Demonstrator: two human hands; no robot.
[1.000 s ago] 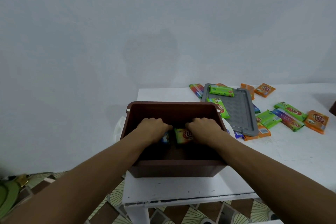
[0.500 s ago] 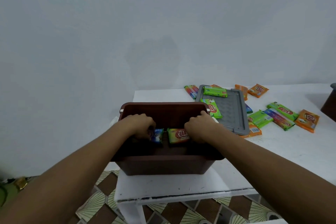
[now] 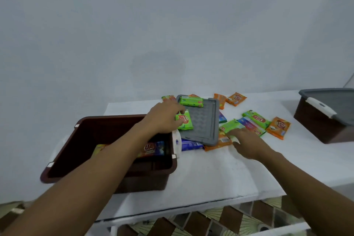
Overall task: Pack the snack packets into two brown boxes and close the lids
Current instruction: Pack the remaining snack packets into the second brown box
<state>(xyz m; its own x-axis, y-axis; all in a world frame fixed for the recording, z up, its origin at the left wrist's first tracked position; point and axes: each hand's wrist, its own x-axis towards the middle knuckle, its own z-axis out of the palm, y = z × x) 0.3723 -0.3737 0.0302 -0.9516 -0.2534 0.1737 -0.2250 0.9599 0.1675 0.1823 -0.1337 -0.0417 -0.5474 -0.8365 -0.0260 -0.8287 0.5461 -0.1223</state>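
Both hands have left the box (image 3: 107, 120) at the counter's (image 3: 210, 174) left edge: the left hand (image 3: 162, 119) pinches a green packet (image 3: 185, 123) on the lid (image 3: 204, 120), and the right hand (image 3: 248, 144) lays straight fingers (image 3: 235, 133) on a second packet (image 3: 229, 125). Packing likely continues.

the box (image 3: 143, 180) in front of me was dark brown, with a white latch (image 3: 177, 142) and small white clips on its rim. the lid (image 3: 203, 124) lying beside it was grey, with a raised repeating pattern. the packet (image 3: 184, 120) my left hand (image 3: 162, 117) held was bright green with a red logo. other packets (image 3: 278, 127) were orange, and one (image 3: 191, 144) was blue. the far box (image 3: 316, 126) was brown under a grey cover (image 3: 333, 101). the table (image 3: 210, 174) was white, the wall (image 3: 172, 25) pale blue-grey, and the floor (image 3: 210, 216) was tiled in brown and cream fans.
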